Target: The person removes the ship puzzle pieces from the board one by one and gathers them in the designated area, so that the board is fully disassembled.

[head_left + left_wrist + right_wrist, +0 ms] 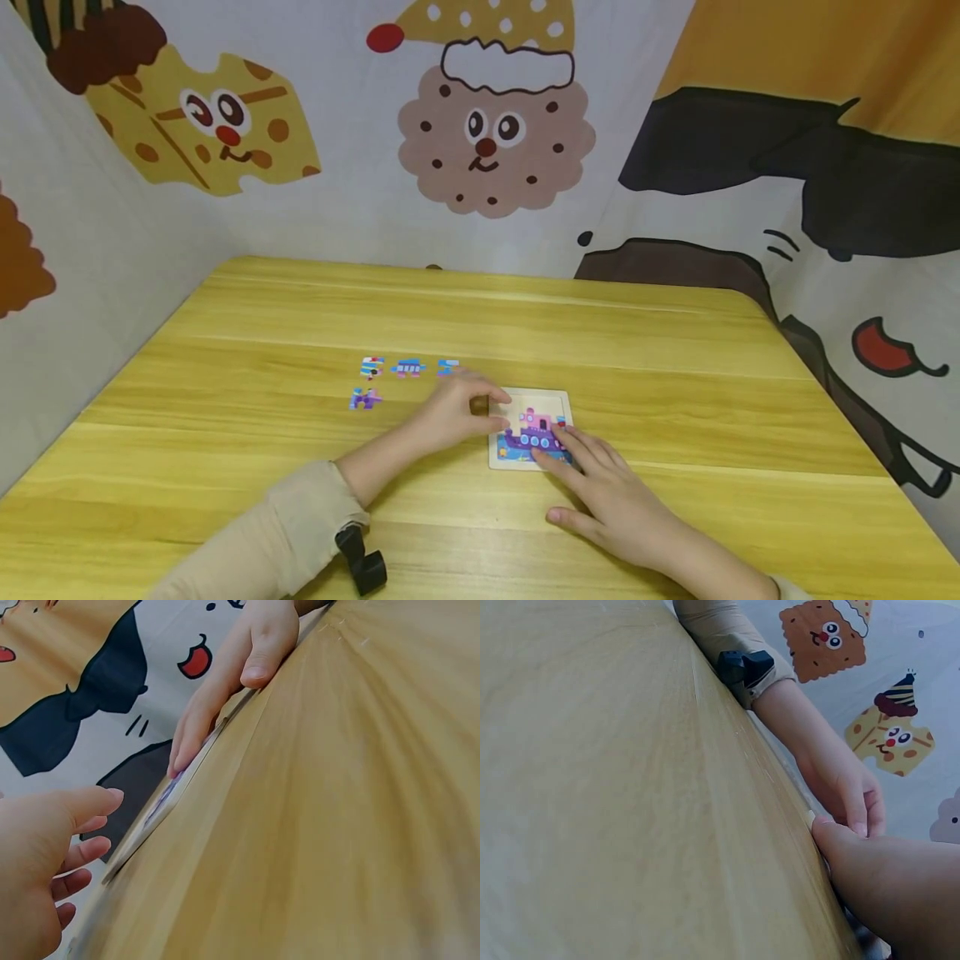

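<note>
Puzzle board [543,400] lay on table [660,358], 5 o'clock of head-view centre. Ship pieces [534,439], pink over purple over blue, filled lower part; recess bare toward 11 o'clock. Left hand [452,411] sat at board's 9 o'clock, thumb and index apart, nothing grasped. Right hand [617,500] lay at 4 o'clock, fingers extended, tips resting on fitted pieces, no grip. Loose pieces [408,367], four, between board's 9 and 10 o'clock: three in row, one below leftmost. Black device [367,572] at left cuff, board's 8 o'clock.
</note>
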Tool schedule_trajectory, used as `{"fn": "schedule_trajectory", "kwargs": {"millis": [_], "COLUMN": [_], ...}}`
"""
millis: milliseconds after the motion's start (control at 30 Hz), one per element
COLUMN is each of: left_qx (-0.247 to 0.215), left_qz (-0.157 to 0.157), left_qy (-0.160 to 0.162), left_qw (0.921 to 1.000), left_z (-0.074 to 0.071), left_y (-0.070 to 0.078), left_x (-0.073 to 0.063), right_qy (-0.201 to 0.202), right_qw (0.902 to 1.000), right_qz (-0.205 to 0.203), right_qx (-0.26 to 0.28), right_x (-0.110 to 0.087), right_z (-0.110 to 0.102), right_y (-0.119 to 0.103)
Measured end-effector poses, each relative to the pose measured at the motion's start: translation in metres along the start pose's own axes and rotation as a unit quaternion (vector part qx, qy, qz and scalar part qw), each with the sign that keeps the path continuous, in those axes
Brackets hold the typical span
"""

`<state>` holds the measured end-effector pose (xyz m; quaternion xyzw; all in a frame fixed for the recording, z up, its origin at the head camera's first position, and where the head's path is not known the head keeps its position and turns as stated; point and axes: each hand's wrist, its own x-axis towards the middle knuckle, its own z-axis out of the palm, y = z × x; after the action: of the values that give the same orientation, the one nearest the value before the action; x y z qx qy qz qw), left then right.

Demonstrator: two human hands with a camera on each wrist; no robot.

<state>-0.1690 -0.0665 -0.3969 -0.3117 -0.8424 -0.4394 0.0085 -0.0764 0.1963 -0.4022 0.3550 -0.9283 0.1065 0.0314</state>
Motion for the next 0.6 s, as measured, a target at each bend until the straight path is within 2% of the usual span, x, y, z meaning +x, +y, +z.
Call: {"fn": "schedule_trajectory", "kwargs": {"millis": [367, 600], "left_qx": [0.03, 0.074], "left_qz": [0.001, 0.003], "left_qy": [-0.029, -0.049], "left_qw": [0.9991, 0.9961], "left_z": [0.013, 0.021], "left_y": [0.004, 0.006], "left_x": [0.012, 0.019], "right_qy": [-0.007, 0.002], "right_qw": [1.0, 1.0], "right_qz": [0.005, 0.001], "right_qx": [0.005, 0.005], "right_x": [0.001, 0.0], "right_z": [0.0, 0.0], "right_y": [0.0, 0.0]}}
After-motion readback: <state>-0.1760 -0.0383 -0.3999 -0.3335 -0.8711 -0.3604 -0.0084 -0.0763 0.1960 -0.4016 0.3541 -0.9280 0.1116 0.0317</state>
